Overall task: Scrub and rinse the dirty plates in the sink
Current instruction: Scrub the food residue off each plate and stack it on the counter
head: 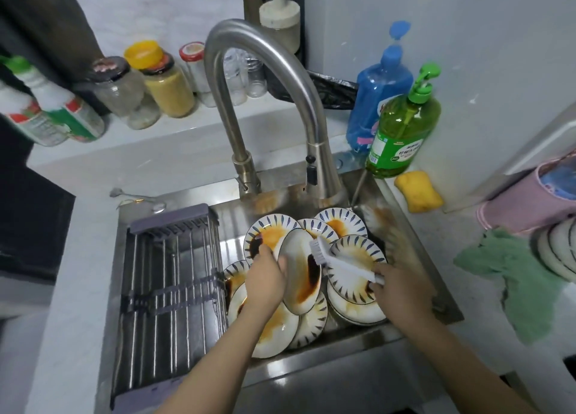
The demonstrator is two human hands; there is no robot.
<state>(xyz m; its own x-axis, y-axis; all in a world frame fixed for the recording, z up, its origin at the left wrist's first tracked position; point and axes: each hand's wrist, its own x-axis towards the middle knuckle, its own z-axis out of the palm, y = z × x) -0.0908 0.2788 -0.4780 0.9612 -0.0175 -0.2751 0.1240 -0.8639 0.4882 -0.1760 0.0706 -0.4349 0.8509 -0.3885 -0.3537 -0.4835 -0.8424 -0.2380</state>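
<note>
Several dirty white plates with blue leaf rims and orange-brown stains lie piled in the steel sink (414,254). My left hand (265,278) grips one stained plate (300,273) by its left rim and holds it tilted above the pile. My right hand (397,292) holds the handle of a white scrub brush (338,264), whose bristle head touches the upper right edge of that plate. Another stained plate (358,258) lies just under the brush. No water runs from the faucet (268,80).
A dark drying rack (170,289) fills the sink's left half. Green (402,127) and blue (378,96) soap bottles and a yellow sponge (419,191) stand at the back right. A green cloth (514,276) and stacked plates (558,251) lie on the right counter. Jars line the back ledge.
</note>
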